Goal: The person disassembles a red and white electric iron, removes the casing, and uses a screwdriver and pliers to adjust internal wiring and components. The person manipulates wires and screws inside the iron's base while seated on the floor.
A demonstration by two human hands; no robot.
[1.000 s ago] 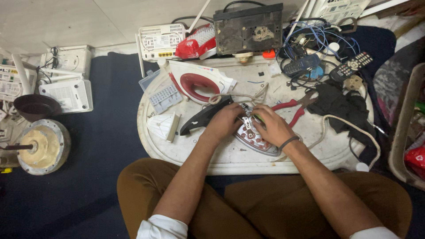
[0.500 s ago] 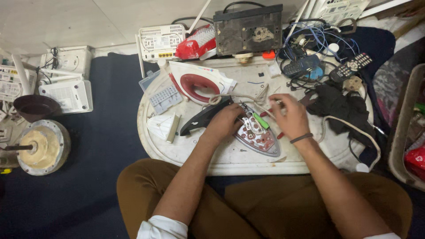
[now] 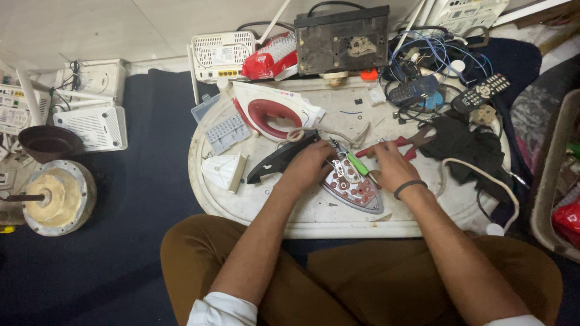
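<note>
An opened clothes-iron soleplate (image 3: 356,188) with exposed metal parts lies on a white oval tray (image 3: 338,220) in front of me. My left hand (image 3: 309,164) grips its pointed far end, next to a black plastic handle piece (image 3: 272,163). My right hand (image 3: 389,168) holds a green-handled screwdriver (image 3: 357,165) whose tip rests on the soleplate. Red-handled pliers (image 3: 406,142) lie just beyond my right hand. The iron's white and red shell (image 3: 272,111) lies further back on the tray.
A dark metal box (image 3: 341,39), a white router (image 3: 220,55), tangled wires (image 3: 423,66), a remote control (image 3: 480,93) and black cloth (image 3: 465,148) crowd the tray's far and right side. More routers (image 3: 90,124), a dark bowl (image 3: 48,142) and a round motor part (image 3: 57,196) sit on the left.
My right hand left the soleplate, reached right and came back holding the green screwdriver against it. My left hand stayed on the soleplate's pointed end.
</note>
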